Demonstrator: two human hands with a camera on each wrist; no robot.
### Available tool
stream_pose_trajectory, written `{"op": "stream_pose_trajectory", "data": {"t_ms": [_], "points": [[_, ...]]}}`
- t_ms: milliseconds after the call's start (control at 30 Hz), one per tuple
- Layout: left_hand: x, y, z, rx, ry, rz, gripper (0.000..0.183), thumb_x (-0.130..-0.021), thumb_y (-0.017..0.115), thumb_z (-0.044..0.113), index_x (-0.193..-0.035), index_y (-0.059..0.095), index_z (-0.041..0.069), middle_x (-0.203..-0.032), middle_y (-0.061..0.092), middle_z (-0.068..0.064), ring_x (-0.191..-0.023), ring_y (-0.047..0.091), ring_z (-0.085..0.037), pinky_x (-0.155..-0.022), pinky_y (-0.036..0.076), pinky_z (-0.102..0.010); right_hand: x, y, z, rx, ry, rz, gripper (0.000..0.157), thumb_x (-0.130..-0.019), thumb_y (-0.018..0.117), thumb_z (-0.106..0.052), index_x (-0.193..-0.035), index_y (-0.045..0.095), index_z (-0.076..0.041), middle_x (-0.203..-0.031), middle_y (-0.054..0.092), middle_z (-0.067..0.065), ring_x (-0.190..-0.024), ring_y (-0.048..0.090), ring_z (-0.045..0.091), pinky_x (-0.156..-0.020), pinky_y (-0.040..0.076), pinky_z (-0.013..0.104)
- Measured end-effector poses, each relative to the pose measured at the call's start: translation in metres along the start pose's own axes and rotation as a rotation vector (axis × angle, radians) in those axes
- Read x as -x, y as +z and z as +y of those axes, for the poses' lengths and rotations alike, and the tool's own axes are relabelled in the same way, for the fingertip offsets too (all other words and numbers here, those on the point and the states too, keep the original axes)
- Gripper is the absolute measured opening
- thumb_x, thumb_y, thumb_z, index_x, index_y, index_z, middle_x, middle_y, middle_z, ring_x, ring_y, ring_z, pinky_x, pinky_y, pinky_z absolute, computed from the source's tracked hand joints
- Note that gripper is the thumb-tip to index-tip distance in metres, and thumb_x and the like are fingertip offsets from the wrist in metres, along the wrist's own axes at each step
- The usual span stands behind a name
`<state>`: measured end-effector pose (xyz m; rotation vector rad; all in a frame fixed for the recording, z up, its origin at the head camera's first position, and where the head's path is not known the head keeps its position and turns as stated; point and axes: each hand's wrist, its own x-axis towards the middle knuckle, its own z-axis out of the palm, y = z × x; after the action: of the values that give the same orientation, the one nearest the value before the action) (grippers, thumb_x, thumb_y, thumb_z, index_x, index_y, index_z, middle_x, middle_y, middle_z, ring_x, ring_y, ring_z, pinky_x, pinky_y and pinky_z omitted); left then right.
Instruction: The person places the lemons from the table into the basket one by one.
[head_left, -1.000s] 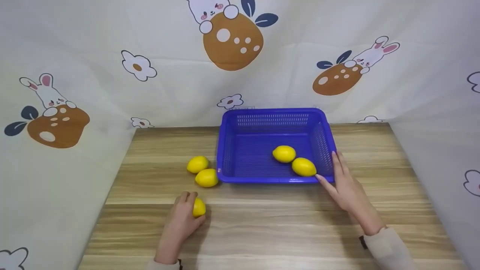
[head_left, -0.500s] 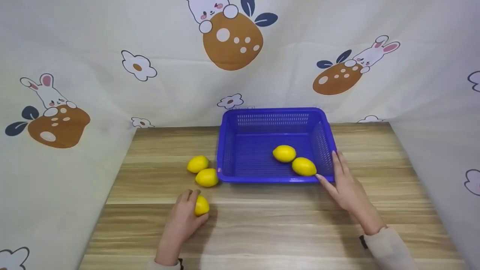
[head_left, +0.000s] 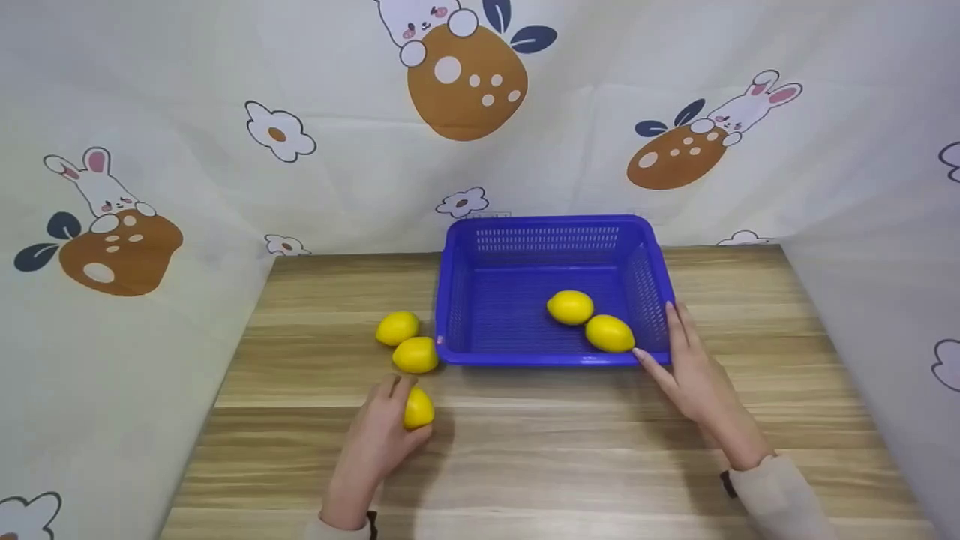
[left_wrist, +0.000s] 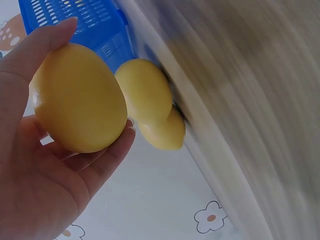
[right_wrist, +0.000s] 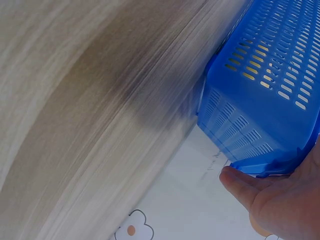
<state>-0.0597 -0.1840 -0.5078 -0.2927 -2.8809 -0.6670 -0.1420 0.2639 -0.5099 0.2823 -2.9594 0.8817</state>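
My left hand (head_left: 379,431) grips a yellow lemon (head_left: 420,409) between thumb and fingers, in front of two more lemons. That same held lemon (left_wrist: 82,100) fills much of the left wrist view. Of the pair, one lemon (head_left: 397,328) lies behind the other lemon (head_left: 415,355), beside a blue plastic basket (head_left: 517,360). Inside the basket are a lemon (head_left: 570,307) and another lemon (head_left: 610,333) near the front right corner. At that corner my right hand (head_left: 697,386) rests with fairly straight fingers along the right side and its thumb on the front rim.
The wood-grain table (head_left: 525,465) carries everything. A pale cloth (head_left: 337,180) printed with rabbits and flowers hangs behind it and along both sides. The basket stands near the table's back edge, and its front rim lies between the held lemon and the basket's inside.
My left hand has moved slightly to the right and away from me, carrying the lemon. The right hand, the basket and the other lemons stay where they were.
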Motion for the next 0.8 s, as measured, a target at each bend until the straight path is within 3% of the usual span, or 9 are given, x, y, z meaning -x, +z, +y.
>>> {"op": "stream_pose_trajectory", "data": {"t_ms": [400, 633, 800], "points": [[-0.011, -0.007, 0.021, 0.018, 0.067, -0.018, 0.066, -0.074, 0.094, 0.016, -0.129, 0.063, -0.003, -0.128, 0.063, -0.026, -0.108, 0.067, -0.04, -0.091, 0.061, -0.055, 0.001, 0.0, 0.0, 0.007, 0.003, -0.005, 0.088, -0.109, 0.056, -0.044, -0.167, 0.011, 0.003, -0.174, 0.007, 0.029, -0.148, 0.032, 0.061, -0.113, 0.034, 0.076], [-0.021, -0.013, 0.031, 0.014, 0.111, -0.016, 0.063, -0.074, 0.093, 0.018, -0.126, 0.064, -0.001, -0.12, 0.061, -0.018, -0.099, 0.066, -0.032, -0.081, 0.063, -0.049, 0.0, 0.001, 0.0, 0.0, -0.005, 0.009, 0.087, -0.108, 0.058, -0.042, -0.167, 0.014, 0.004, -0.173, 0.01, 0.031, -0.148, 0.032, 0.06, -0.112, 0.035, 0.078], [-0.029, -0.019, 0.037, 0.008, 0.148, -0.017, 0.065, -0.074, 0.093, 0.018, -0.127, 0.063, -0.004, -0.121, 0.061, -0.022, -0.104, 0.065, -0.036, -0.085, 0.063, -0.049, 0.0, 0.001, 0.0, -0.005, -0.005, 0.015, 0.087, -0.108, 0.058, -0.042, -0.166, 0.014, 0.005, -0.172, 0.011, 0.031, -0.149, 0.03, 0.059, -0.112, 0.034, 0.078]]}}
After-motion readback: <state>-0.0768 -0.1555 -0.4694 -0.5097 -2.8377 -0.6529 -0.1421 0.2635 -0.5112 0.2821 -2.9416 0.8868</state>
